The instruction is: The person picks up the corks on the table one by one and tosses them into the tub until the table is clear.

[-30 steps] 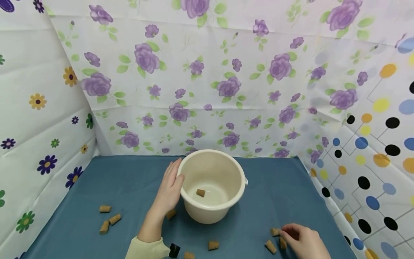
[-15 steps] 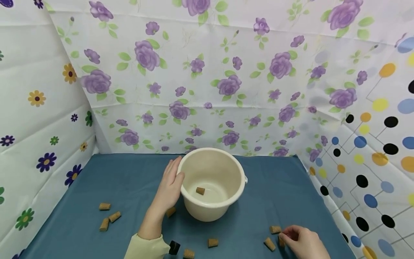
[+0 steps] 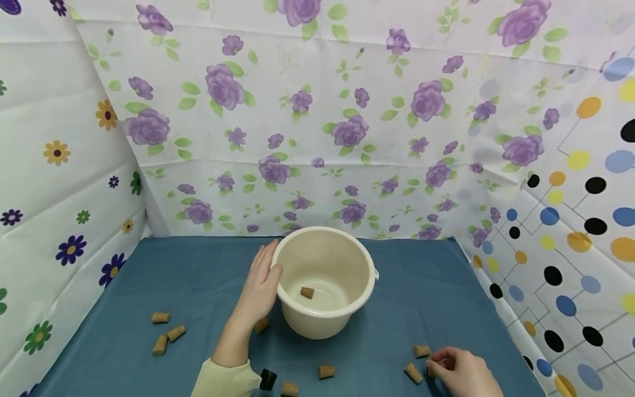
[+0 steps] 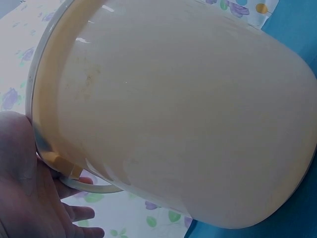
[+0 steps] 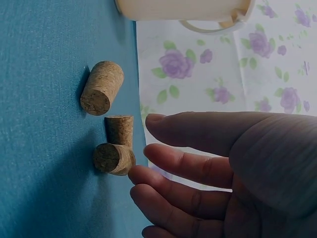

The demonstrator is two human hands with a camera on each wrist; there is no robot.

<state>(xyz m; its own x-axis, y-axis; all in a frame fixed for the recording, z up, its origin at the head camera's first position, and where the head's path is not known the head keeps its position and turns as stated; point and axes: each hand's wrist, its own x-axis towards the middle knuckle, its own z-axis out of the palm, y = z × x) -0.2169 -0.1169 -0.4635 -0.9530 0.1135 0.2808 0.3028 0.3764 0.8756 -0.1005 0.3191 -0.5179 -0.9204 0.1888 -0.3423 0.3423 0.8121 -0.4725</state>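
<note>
A cream plastic bucket (image 3: 317,325) stands on the blue cloth, one cork (image 3: 307,292) lying on its bottom. My left hand (image 3: 260,284) holds the bucket at its left rim, thumb over the edge and fingers outside along the wall. In the left wrist view those fingers (image 4: 79,213) stretch past the rim near the handle (image 4: 91,187). At the right, my right hand (image 3: 461,370) reaches low to a group of corks. Its thumb and fingers are parted in the right wrist view, fingertips right at the nearest cork (image 5: 114,158). Another cork (image 5: 120,130) sits behind that one, and a third cork (image 5: 103,88) lies apart.
Three corks (image 3: 160,345) lie at the left of the cloth (image 3: 109,353). A cork (image 3: 326,372) and another cork (image 3: 290,389) lie in front of the bucket. One cork (image 3: 261,325) is beside my left wrist. Patterned sheets (image 3: 297,138) enclose the back and sides.
My right hand has shifted slightly left over the nearest cork, covering more of it in the head view. The left hand and the bucket have stayed in place.
</note>
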